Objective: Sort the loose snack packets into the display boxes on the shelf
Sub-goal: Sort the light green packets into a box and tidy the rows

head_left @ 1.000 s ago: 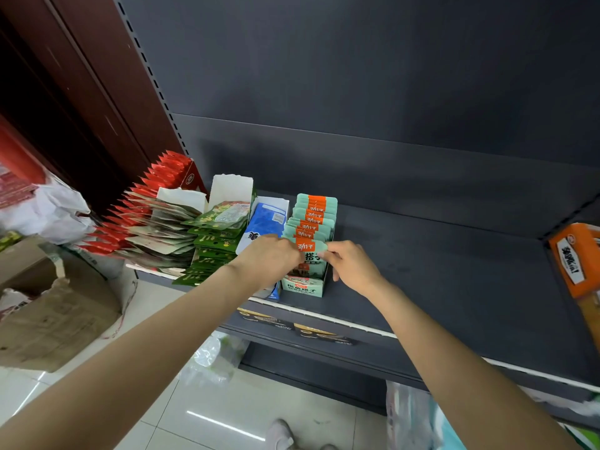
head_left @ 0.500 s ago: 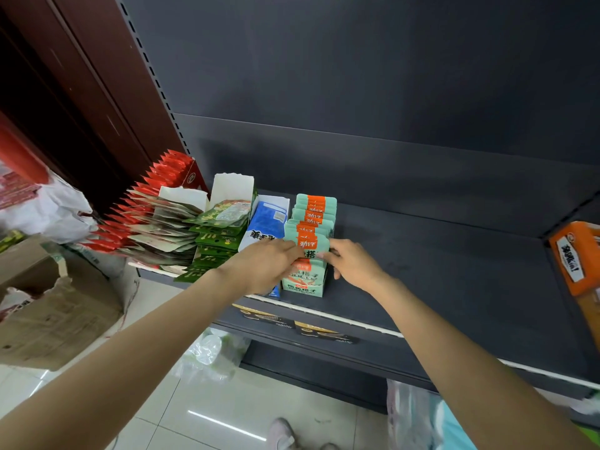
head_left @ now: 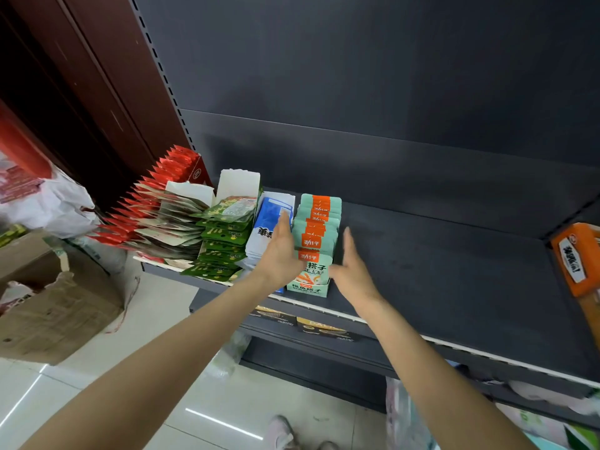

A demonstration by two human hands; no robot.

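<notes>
I am looking down at a dark shelf [head_left: 438,271] where a row of snack packets is standing along its left end. My left hand [head_left: 279,254] is reaching forward with its fingers straight and together, lying along the left side of the mint-green display box [head_left: 310,289], between that box and the blue and white packets [head_left: 271,222] just beside it; it is gripping nothing. My right hand [head_left: 352,271] is hovering just to the right of the same box, fingers straight and pointing toward the back of the shelf, thumb spread toward the box; I cannot tell whether it is touching the cardboard, and it is holding nothing either. The mint and orange packets [head_left: 316,222] are standing upright in the box in a tidy file running from the front lip back toward the rear panel, so both palms are flanking them. Further left, green packets [head_left: 224,248] are lying fanned in an open white carton [head_left: 238,185], then pale packets [head_left: 168,222], then red packets [head_left: 162,180] leaning out over the shelf edge. At the far right edge an orange box [head_left: 576,258] is sitting on the shelf, well apart from my hands. A torn cardboard box [head_left: 55,300] is sitting on the tiled floor [head_left: 162,368] at the left.
</notes>
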